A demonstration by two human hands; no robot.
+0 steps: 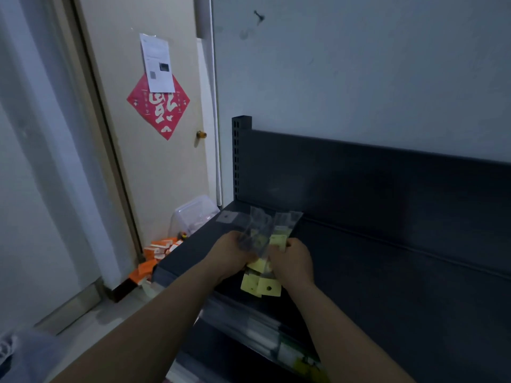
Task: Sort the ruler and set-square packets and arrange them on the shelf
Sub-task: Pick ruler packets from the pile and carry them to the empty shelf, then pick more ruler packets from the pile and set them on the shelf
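A bundle of clear plastic ruler and set-square packets (265, 239) with pale yellow header cards is held over the left end of the dark top shelf (373, 266). My left hand (235, 252) grips the bundle from the left and my right hand (293, 261) grips it from the right. The packets fan out, clear ends pointing toward the back panel, yellow cards (261, 284) hanging toward me. One clear packet (229, 217) lies flat on the shelf behind the bundle.
A dark back panel (387, 172) and slotted upright post (240, 156) bound the shelf. Lower shelves (262, 335) hold more packets. On the floor by the door lie orange packages (157, 258) and a clear plastic tub (193, 214).
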